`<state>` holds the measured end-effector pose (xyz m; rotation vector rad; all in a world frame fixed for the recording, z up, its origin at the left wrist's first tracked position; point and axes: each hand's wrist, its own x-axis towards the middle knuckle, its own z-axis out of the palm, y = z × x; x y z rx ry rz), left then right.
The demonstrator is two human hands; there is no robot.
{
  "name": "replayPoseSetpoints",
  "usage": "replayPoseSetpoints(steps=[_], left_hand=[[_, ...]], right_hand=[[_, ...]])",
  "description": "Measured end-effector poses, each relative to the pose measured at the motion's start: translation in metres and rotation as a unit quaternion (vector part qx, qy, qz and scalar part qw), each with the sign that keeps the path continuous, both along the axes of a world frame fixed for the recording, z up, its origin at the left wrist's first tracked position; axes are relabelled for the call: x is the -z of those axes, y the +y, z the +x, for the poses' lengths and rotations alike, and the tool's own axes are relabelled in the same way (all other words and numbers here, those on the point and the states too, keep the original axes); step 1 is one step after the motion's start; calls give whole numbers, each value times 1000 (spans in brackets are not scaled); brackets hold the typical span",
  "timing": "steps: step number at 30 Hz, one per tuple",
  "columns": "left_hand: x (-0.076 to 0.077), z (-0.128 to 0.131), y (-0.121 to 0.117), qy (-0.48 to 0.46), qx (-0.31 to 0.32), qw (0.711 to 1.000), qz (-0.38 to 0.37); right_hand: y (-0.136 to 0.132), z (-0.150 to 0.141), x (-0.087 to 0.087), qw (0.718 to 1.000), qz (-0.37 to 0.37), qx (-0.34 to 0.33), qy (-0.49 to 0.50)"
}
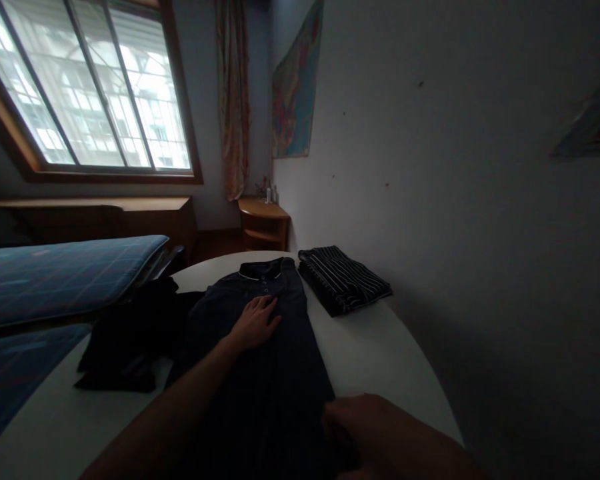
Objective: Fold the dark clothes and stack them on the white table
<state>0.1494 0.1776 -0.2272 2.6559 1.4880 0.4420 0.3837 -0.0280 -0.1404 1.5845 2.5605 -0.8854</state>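
A dark navy polo shirt (293, 360) lies on the round white table (380, 347), its white-trimmed collar and buttons at the far end. Fingers stretched out, my left hand (254, 323) rests flat on the shirt's chest, just below the buttons. My right hand (357, 421) is closed at the shirt's right edge, low in the view, pinching the cloth there; its fingertips are partly hidden in shadow. Beyond the shirt's right side sits a folded black garment with white stripes (347, 277). Left of the shirt is a heap of black clothing (130, 327).
To the left is a bed with a blue plaid mattress (65, 273), close to the table's edge. A wooden corner shelf (265, 210) and a long desk (155, 203) stand at the back. The wall (470, 220) runs along the right.
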Motion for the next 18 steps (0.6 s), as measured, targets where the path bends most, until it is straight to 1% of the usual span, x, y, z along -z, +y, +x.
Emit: replayPoseSetpoints(steps=[5,10,13,15,18], left_hand=[[-2,0,-1,0,-5,1000,2],[-2,1,-3,-1,-5,1000,4],[-2,1,-3,-2,-2,1000,9],[-2,1,-3,-3,0,1000,10],[-2,0,-2,-8,1,1000,11]], right_hand=[[-22,8,20,999,29,-28,-9],[-32,16,31,997,69,-30,-28],[-35,19,33,992,109,-48,-39],[-37,19,31,988,131,-59,-56],[-41,16,25,985,139,-66,-83]])
